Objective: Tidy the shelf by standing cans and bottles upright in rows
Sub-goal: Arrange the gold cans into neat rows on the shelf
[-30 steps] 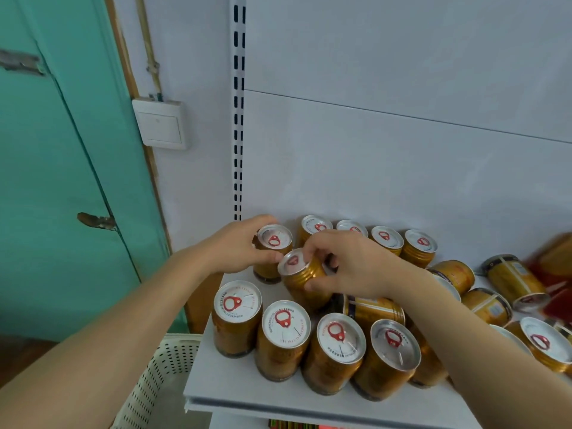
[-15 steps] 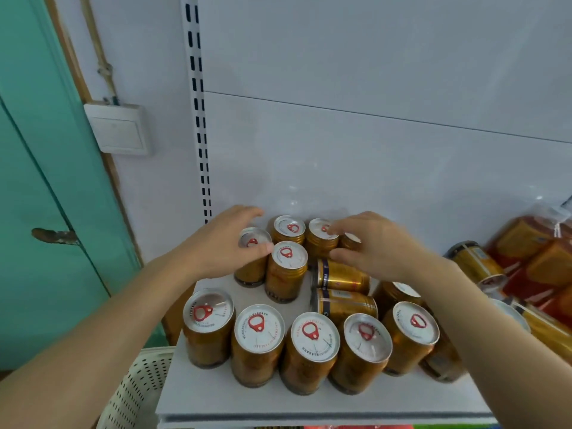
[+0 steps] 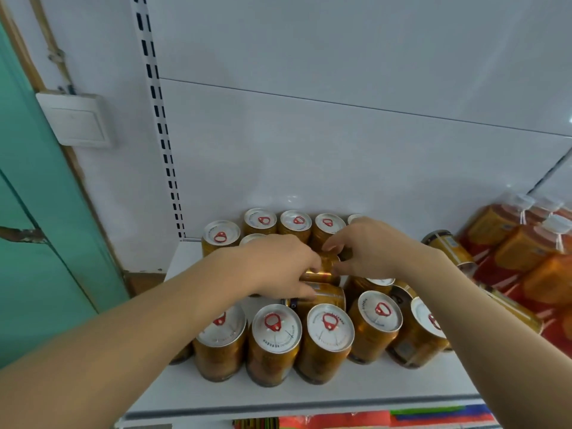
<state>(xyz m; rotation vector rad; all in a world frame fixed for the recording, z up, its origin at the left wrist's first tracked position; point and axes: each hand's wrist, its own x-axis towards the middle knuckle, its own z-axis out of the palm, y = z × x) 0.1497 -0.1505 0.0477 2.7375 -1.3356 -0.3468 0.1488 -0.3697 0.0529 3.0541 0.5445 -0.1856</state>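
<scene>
- Up close, from the head view, both hands meet over the middle of the white shelf (image 3: 309, 394), among gold cans with silver lids and red pull rings.
- Small print runs round the lid rims and on the can sides, but it is too blurred to read; no brand can be made out.
- The lying can (image 3: 322, 269) rests on its side between the two hands. The left hand (image 3: 278, 267) covers its left end with fingers curled onto it; the right hand (image 3: 371, 249) pinches its right end between thumb and fingers. Both hands are closed on this one can.
- A second lying can (image 3: 325, 297) sits just in front of it, touching the left hand's lower fingers.
- The back row (image 3: 294, 221) stands upright against the rear panel; the front row (image 3: 328, 329) stands upright, well back from the shelf's front lip.
- A tipped can (image 3: 448, 246) lies off to the right, near the orange bottles (image 3: 526, 249) packed at the right edge.
- A strip of bare shelf runs along the front edge, and a little shows at the left beside the slotted upright (image 3: 161, 134). The middle is crowded, cans on every side.
</scene>
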